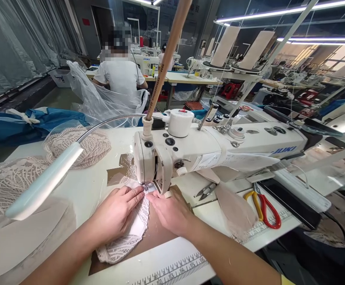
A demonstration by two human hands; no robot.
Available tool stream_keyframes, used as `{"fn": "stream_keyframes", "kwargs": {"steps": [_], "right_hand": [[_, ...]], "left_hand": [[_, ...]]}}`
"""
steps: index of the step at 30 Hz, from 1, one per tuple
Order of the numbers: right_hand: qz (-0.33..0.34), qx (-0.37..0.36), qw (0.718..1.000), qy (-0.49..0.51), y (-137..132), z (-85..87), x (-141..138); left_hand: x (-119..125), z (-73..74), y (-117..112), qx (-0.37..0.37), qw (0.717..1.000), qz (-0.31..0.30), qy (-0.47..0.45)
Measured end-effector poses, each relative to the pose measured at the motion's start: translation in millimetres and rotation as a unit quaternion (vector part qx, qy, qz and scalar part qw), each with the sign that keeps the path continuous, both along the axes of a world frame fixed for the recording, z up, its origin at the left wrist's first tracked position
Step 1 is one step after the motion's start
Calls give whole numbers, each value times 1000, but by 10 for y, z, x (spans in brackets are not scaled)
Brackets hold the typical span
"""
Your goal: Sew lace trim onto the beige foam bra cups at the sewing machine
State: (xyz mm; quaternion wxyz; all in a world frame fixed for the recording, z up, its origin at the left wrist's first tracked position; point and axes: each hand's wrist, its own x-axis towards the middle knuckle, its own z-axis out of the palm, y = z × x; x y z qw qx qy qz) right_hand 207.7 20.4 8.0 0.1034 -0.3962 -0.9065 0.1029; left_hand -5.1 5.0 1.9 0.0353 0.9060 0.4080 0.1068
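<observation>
A white and beige lace piece (pixel 124 246) lies on the sewing machine bed, its far end under the presser foot (pixel 147 187). My left hand (pixel 117 213) rests on its left side, fingers stretched and lying flat toward the needle. Close to the foot, on the other side, my right hand (pixel 168 211) has its fingers closed at the lace piece's edge; its fingertips are partly hidden. Above both hands stands the white sewing machine (pixel 187 148). Brown sheeting (pixel 163 233) covers the bed beneath the lace.
Lace stacks (pixel 77 146) lie at the left, below a lamp (pixel 46 180) on a flexible neck. Thread snips (pixel 206 190), beige fabric (pixel 234 206) and red-and-yellow-handled scissors (pixel 263 206) lie at the right. A printed ruler (pixel 172 271) runs along the front edge. A person (pixel 119 75) sits ahead.
</observation>
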Motion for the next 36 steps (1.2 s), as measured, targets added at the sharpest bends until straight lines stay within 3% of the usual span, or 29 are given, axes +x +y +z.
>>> {"fn": "stream_keyframes", "kwargs": {"steps": [10,24,36], "right_hand": [[70,29,997,34,-27,-21,72],[-15,14,999,-47,-24,-5,-51],[-4,34,999,-13,-25,-71,-48]], "left_hand": [[-38,-42,-35,27,999,7,-31],[84,-39,-9,17,1000,-5,-18],[66,-99,38,46,998,-30,-39]]}}
